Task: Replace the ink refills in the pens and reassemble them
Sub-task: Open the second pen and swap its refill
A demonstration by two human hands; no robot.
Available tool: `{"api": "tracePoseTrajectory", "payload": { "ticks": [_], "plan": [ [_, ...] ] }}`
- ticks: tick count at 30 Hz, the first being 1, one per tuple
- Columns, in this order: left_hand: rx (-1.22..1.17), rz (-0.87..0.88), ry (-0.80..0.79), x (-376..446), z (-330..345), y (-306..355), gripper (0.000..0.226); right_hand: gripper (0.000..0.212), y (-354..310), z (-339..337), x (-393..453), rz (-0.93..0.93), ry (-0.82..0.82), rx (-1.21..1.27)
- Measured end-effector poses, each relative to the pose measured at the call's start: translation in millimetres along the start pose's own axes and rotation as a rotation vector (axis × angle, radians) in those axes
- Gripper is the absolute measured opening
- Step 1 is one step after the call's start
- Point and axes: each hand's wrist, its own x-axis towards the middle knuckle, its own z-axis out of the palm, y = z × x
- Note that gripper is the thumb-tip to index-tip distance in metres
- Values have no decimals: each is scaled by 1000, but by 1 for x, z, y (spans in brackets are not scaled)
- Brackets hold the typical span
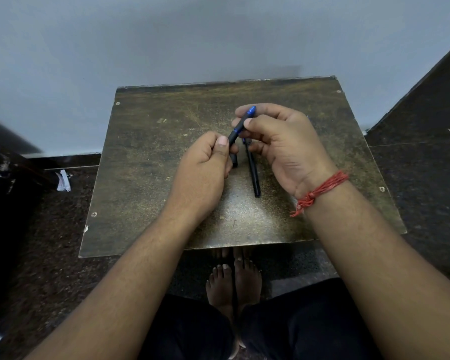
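Note:
Above the middle of a worn brown table [146, 162], both hands hold one black pen with a blue tip [240, 126], tilted up to the right. My left hand [205, 167] grips its lower barrel. My right hand [283, 146] pinches the blue tip section between thumb and fingers. A second black pen [253, 172] lies flat on the table below my right hand, its upper end hidden by my fingers. A short black piece [235, 162] shows just under my left thumb; what it is cannot be told.
The small table stands against a pale wall [166, 42]. Dark speckled floor surrounds it, with a crumpled white scrap [63, 180] at the left. My bare feet [234, 279] rest under the near edge. A red thread [320, 190] circles my right wrist.

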Motion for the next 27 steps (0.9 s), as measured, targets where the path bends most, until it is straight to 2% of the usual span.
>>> {"api": "tracePoseTrajectory", "payload": {
  "ticks": [3, 7, 11, 16, 18, 21, 24, 27],
  "plan": [
    [-3, 6, -3, -1, 0, 0, 35, 18, -1, 2, -1, 30, -7, 53],
    [-11, 6, 1, 0, 1, -1, 35, 15, 5, 3, 2, -3, 59, -70],
    [-6, 8, -2, 1, 0, -2, 35, 4, 4, 2, 2, -17, 42, -52],
    [-6, 15, -4, 1, 1, -4, 34, 26, -2, 4, -1, 9, 22, 45],
    [-17, 15, -9, 1, 1, -4, 34, 29, -3, 4, -1, 32, 27, 74],
    [-23, 15, -11, 1, 1, -3, 34, 14, 0, 3, 0, 35, 46, 14],
    [-14, 15, -10, 1, 1, -4, 35, 13, 5, 2, 2, 5, 62, -81],
    [-10, 12, -7, 1, 1, -5, 36, 5, 5, 2, 2, -13, 62, -71]
  ]
}}
